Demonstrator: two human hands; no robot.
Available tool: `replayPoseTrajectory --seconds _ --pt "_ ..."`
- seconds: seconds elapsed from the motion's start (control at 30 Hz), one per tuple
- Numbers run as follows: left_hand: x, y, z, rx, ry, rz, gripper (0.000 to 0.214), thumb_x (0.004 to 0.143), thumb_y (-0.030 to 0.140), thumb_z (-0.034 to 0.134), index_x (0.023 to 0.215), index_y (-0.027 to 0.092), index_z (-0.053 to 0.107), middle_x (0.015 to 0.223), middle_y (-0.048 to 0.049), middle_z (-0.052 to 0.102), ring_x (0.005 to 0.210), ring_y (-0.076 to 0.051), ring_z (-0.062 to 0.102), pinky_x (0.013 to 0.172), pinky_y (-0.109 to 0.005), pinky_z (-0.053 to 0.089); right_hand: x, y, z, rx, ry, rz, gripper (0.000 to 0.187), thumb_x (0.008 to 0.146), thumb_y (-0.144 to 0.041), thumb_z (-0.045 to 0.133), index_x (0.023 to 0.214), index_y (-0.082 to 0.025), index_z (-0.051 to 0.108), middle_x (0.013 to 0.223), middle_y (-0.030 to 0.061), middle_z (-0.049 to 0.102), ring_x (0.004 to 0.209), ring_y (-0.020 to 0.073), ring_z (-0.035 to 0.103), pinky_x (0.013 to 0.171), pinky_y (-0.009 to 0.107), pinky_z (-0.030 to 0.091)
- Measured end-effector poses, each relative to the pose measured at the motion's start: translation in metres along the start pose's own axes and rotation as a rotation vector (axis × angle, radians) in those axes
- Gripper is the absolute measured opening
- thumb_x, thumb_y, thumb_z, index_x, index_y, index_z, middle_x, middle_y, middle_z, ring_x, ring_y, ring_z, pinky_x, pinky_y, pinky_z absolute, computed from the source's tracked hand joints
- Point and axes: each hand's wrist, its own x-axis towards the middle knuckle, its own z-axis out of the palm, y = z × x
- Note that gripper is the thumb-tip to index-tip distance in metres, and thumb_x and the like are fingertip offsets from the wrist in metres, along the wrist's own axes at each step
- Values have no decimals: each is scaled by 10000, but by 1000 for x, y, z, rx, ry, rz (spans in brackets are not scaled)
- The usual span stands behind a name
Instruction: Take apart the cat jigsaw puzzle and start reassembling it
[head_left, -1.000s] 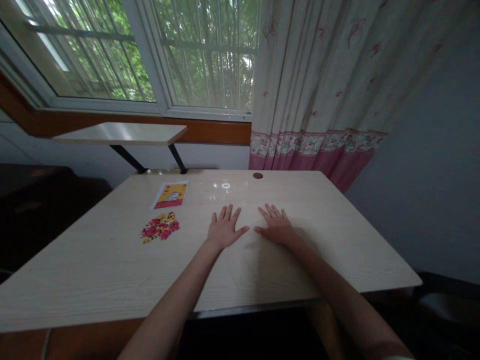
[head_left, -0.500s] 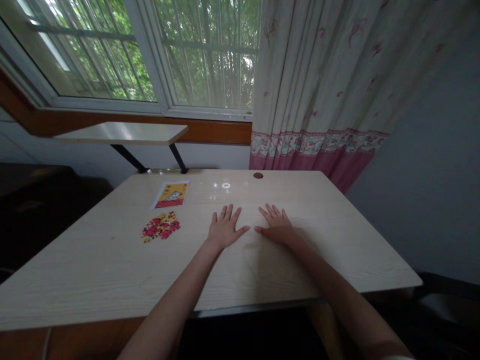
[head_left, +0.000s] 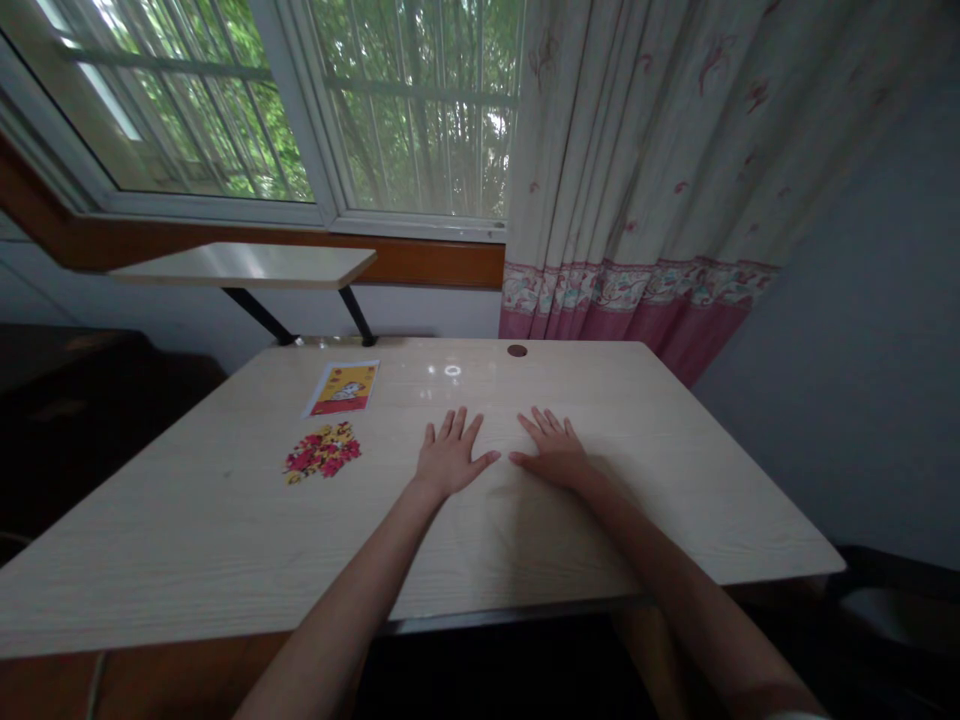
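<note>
My left hand (head_left: 448, 460) lies flat on the pale wooden desk (head_left: 247, 560), fingers spread, holding nothing. To its right, a small gap away, my right hand (head_left: 553, 455) also rests palm down with its fingers apart. Left of my left hand is a loose heap of small red and yellow jigsaw puzzle pieces (head_left: 322, 453). Just behind the heap lies a picture sheet (head_left: 345, 388) in yellow and red, showing a white animal figure. Neither hand touches the pieces or the sheet.
A raised shelf (head_left: 255, 264) on black legs stands at the desk's back left. A round brown cable-hole cover (head_left: 517, 351) sits near the back edge. Behind the desk are a barred window (head_left: 420, 120) and a floral curtain (head_left: 630, 200). A dark piece of furniture (head_left: 75, 400) is at left.
</note>
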Motion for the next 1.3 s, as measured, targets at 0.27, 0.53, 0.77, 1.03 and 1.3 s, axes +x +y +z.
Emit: replayPoseTrajectory --seconds 0.27,0.53,0.77,1.03,1.3 --pt "0 -1 4 3 25 9 819 780 744 157 1424 242 225 1491 -128 166 1362 -313 153 1034 -565 172 2 0 1 7 -9 2 774 800 -707 265 1436 -283 140 1512 45 61 1383 253 44 1087 507 37" --pt "2 -20 -16 -58 -95 139 717 820 654 310 1388 216 318 1473 -131 234 1345 -313 210 1038 -509 229 4 -1 -2 14 -10 -15 770 791 -682 359 1431 -317 133 1512 65 79 1371 316 63 1058 571 46" --pt "-35 -131 -49 -325 203 147 446 873 478 356 1117 175 575 1156 -96 596 1077 -231 523 942 -398 404 29 -39 5 105 33 -290 551 894 -474 367 1398 -275 263 1472 58 243 1338 286 191 1058 579 96" --pt "-76 -246 -19 -253 339 -148 487 883 444 258 1120 138 552 1163 -154 567 1097 -261 514 982 -424 379 68 -155 21 130 195 -613 457 922 -398 328 1353 -246 322 1414 61 364 1282 247 316 1054 571 173" --pt "-63 -244 5 -151 235 -111 564 865 422 212 1265 101 446 1361 -138 434 1262 -238 386 1058 -385 297 101 -229 38 139 181 -685 503 934 -412 316 1345 -122 288 1435 105 318 1287 265 296 1030 606 178"
